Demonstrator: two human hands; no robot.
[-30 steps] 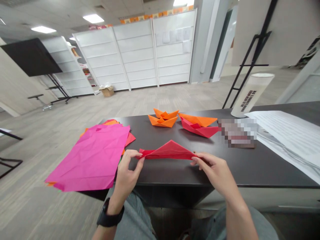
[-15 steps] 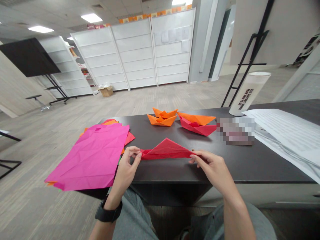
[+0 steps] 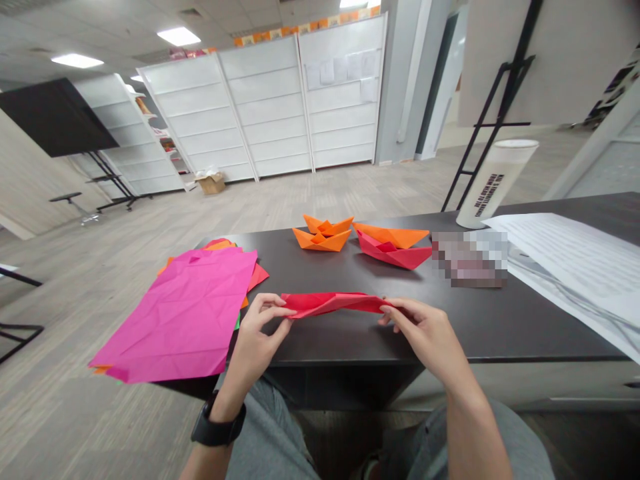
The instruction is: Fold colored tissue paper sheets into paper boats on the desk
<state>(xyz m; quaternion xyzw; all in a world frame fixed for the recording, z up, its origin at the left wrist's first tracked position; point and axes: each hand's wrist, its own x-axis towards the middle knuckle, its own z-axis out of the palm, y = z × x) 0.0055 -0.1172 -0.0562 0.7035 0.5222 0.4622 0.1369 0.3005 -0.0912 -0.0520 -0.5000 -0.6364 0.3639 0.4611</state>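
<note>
The red paper point(image 3: 335, 304) is held just over the near part of the bench point(image 3: 350, 347), between the two hands. Its long axis runs crosswise, left to right, close to parallel with the near edge. The left end is broader, with its folds slightly parted; the right end narrows and points into the right hand point(image 3: 425, 330). The thumb and fingers of that hand pinch the tip. The left hand point(image 3: 263, 333) pinches the other end between thumb and fingertips, the wrist wearing a watch point(image 3: 219, 423). I cannot tell whether the paper's underside touches the bench.

Beyond it, the front orange boat point(image 3: 323, 243) and the rear orange boat point(image 3: 340, 227) lie crosswise too, one behind the other. To their right, the red boat point(image 3: 393, 258) slants, its right end nearer the person, with another orange boat point(image 3: 405, 237) close behind. A magenta sheet point(image 3: 185, 313) tops the stack left of the left hand, overhanging the bench's near edge.
</note>
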